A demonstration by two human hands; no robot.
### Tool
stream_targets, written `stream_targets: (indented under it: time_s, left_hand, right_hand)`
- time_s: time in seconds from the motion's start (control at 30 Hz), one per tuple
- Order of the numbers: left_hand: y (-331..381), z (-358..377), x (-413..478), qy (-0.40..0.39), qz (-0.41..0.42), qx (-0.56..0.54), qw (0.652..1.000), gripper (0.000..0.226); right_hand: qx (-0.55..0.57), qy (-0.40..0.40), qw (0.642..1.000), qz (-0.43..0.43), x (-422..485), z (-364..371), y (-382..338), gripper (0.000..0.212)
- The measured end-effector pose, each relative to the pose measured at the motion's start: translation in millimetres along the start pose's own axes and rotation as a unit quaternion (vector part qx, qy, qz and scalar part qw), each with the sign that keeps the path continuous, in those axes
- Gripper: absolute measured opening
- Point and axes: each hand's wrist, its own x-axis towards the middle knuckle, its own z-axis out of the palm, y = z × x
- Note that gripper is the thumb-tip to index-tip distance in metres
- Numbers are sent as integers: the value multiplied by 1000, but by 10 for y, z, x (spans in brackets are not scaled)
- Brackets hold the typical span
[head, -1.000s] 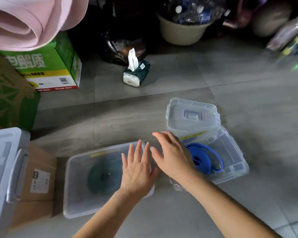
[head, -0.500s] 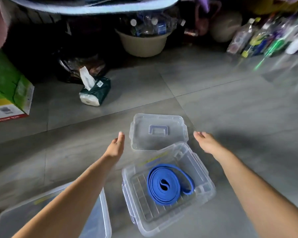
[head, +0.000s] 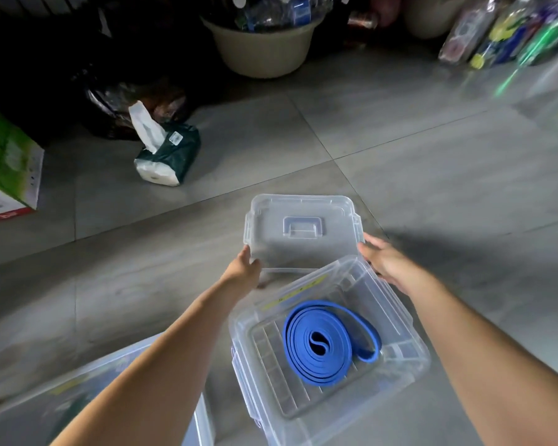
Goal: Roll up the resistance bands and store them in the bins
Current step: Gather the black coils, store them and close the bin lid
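Blur smears the bottles (head: 509,30) at the top right, so their labels are unreadable, and the frame's left edge cuts off a green carton (head: 10,169). A second bin (head: 87,394) at the lower left is half hidden by the left forearm and cut by the bottom edge; something dark green inside it is too hazy to name. The left hand (head: 244,268) grips the near left corner of the clear lid (head: 302,233), its fingertips tucked out of sight under the rim. The right hand (head: 384,262) meets the lid's near right corner, but whether it clamps or merely touches I cannot tell. The hands are apart, with the lid between them. The blue resistance band (head: 331,344) lies coiled in the open clear bin (head: 409,320), just nearer than both hands, between the forearms, touched by neither.
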Motion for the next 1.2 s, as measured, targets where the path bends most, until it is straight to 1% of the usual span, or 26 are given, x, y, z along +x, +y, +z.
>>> stream_targets:
  time_s: [0.07, 0.13, 0.2, 0.27, 0.33, 0.37, 0.4, 0.47, 0.5, 0.57, 0.6, 0.67, 0.7, 0.8, 0.87, 0.93, 0.97, 1.0, 1.03, 1.07, 1.1, 1.13, 1.17, 1.2]
  left_hand:
    - [50, -75, -66, 12, 43, -1, 999, 58]
    - [141, -204, -193, 51, 106, 62, 991, 59]
    - [237, -358, -337, 117, 192, 138, 965, 55]
    - [353, -530, -485, 203, 265, 161, 929, 45]
    - [468, -674, -634, 279, 325, 138, 893, 34]
    - [507, -720, -705, 304, 350, 122, 878, 31]
    - [532, -753, -783, 320, 369, 99, 867, 30]
    - [546, -790, -938, 325, 389, 32, 862, 30]
    - [537, -796, -1016, 321, 391, -8, 863, 30]
    - [526, -826, -1172, 315, 387, -84, 863, 27]
    - [538, -855, -1265, 305, 380, -129, 864, 24]
    - [567, -935, -1443, 268, 367, -212, 865, 16]
    - [580, -968, -1526, 245, 353, -242, 870, 18]
    - [598, -1018, -1676, 176, 275, -312, 892, 25]
    - [576, -996, -1744, 142, 231, -304, 913, 24]
    - [512, -927, -1776, 113, 197, -296, 928, 19]
    - [468, -878, -1792, 103, 180, -290, 934, 24]
    - [406, -814, -1796, 106, 169, -264, 944, 35]
    - [327, -738, -1784, 116, 165, -211, 957, 44]
    - [229, -646, -1753, 127, 164, -146, 967, 44]
    - [138, -542, -1734, 135, 158, -88, 974, 38]
    - [45, -439, -1723, 138, 145, -52, 978, 33]
    - [-54, -348, -1700, 136, 137, -37, 981, 35]
    - [-122, -278, -1714, 137, 128, -39, 982, 41]
  right_hand:
    - [-38, 26, 997, -56, -14, 15, -49, 35]
    - [-44, 60, 990, -118, -83, -16, -148, 18]
    - [-19, 105, 981, -164, -140, -112, -243, 13]
    - [20, 128, 968, -216, -244, -225, -418, 24]
    - [42, 150, 949, -274, -407, -326, -648, 32]
    - [52, 163, 938, -301, -479, -369, -753, 31]
    - [61, 174, 927, -326, -552, -404, -849, 28]
    - [79, 189, 910, -360, -717, -454, -974, 26]
    - [94, 194, 903, -372, -804, -468, -1013, 27]
    - [123, 203, 891, -387, -943, -502, -1046, 39]
    - [118, 205, 890, -391, -1000, -523, -1033, 43]
    - [72, 201, 896, -390, -1104, -549, -971, 49]
    - [65, 188, 901, -386, -1143, -546, -921, 50]
    - [114, 146, 909, -375, -1318, -475, -828, 47]
    - [116, 164, 912, -357, -1400, -447, -741, 44]
    - [82, 218, 917, -323, -1478, -423, -614, 38]
    - [62, 238, 921, -303, -1504, -395, -514, 35]
    - [54, 246, 927, -279, -1534, -344, -408, 31]
    - [56, 245, 934, -253, -1537, -280, -281, 27]
    - [73, 235, 941, -233, -1544, -212, -150, 23]
    - [93, 222, 947, -213, -1518, -145, -15, 18]
    - [104, 215, 951, -199, -1498, -88, 107, 13]
    - [100, 214, 954, -185, -1469, -39, 217, 11]
    - [90, 210, 958, -174, -1442, 3, 309, 12]
